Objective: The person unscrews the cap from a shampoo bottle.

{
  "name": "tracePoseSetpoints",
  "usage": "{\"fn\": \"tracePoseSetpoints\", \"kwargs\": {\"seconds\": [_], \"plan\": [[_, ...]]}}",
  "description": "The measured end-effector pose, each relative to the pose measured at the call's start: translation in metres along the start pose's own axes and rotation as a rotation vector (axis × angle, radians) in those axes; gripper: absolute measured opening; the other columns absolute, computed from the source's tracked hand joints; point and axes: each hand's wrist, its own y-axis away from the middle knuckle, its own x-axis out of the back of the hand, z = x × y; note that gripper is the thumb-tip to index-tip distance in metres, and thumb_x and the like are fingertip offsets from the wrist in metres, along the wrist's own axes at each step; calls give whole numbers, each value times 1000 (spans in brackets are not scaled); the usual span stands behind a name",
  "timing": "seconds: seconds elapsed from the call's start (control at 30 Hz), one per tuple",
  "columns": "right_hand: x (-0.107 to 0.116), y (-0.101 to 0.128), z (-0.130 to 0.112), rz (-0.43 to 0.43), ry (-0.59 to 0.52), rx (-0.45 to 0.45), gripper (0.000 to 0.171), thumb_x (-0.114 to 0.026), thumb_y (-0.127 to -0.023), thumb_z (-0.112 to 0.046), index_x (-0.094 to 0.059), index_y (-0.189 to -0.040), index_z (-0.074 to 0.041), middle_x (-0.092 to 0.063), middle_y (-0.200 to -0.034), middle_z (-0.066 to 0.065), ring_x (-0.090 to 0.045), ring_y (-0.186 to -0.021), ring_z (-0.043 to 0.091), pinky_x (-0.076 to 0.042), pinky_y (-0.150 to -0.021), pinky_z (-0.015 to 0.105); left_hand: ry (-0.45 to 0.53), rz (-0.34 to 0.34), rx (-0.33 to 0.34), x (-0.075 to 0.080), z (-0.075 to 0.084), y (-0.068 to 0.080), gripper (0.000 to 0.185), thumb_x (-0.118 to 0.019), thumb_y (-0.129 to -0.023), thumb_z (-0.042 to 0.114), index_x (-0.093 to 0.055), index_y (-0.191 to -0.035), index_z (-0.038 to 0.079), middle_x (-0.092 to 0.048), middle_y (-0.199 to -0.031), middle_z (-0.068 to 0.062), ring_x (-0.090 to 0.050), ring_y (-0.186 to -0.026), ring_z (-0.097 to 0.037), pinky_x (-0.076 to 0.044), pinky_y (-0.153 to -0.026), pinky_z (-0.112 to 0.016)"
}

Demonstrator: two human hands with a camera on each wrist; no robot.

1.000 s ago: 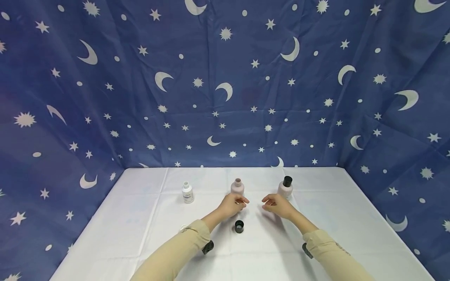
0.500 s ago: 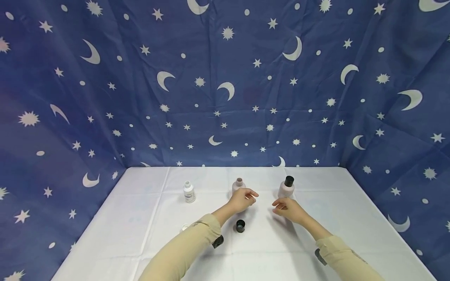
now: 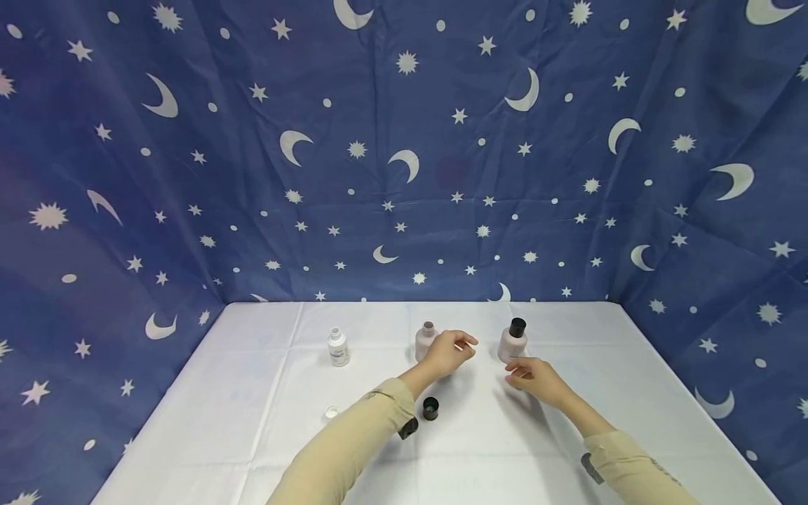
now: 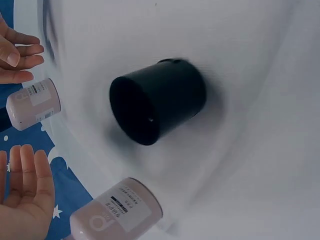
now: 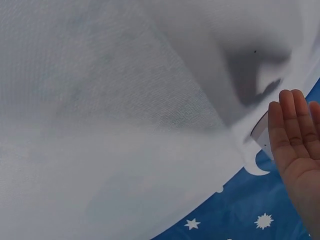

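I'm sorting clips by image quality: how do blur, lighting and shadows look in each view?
Head view: sharp and evenly lit, with wide-angle bending at the backdrop edges and soft shadows under the hands. Left wrist view: the black cap is smeared by motion blur, the cloth around it streaked. Right wrist view: the tablecloth weave is crisp nearby, with a dark soft shadow near the right hand.

White-clothed table (image 3: pixel 252 393). White bottle (image 3: pixel 338 347), uncapped, well left of fingers. Open pink bottle (image 3: pixel 426 341) beside left fingers (image 3: pixel 466 342); black-capped pink bottle (image 3: pixel 512 341) just beyond right fingers (image 3: pixel 514 373). Black cap (image 3: pixel 431 408), small white cap (image 3: pixel 331 412) nearer the body than the fingers.
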Motion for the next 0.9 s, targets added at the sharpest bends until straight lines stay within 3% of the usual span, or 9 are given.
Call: {"fn": "tracePoseSetpoints", "kwargs": {"seconds": [0.4,0.63,0.9], "plan": [[8,2,10,67,29,-88,25,-66,-85,-9,-63,-102,10,-69,-82,14,-64,-73,20,-54,-67,32,82,113,-13,-23,10,-18,23,-67,-85,6,-67,-106,-1,-69,-93,-17,-67,-82,-23,-51,-66,-18],[15,-4,16,169,66,-123,26,-67,-85,-10,-63,-101,10,-70,-81,17,-65,-72,22,-53,-65,33,152,197,-27,-38,15,-34,30,-68,-84,6,-63,-113,-1,-66,-101,-18,-66,-91,-28,-54,-76,-20],[12,-7,24,232,75,-234,40,-70,-84,-18,-60,-104,15,-68,-88,27,-67,-79,35,-55,-68,42,208,226,-40,-61,13,-40,42,-67,-86,8,-56,-125,0,-60,-121,-22,-60,-109,-40,-52,-92,-41]]}}
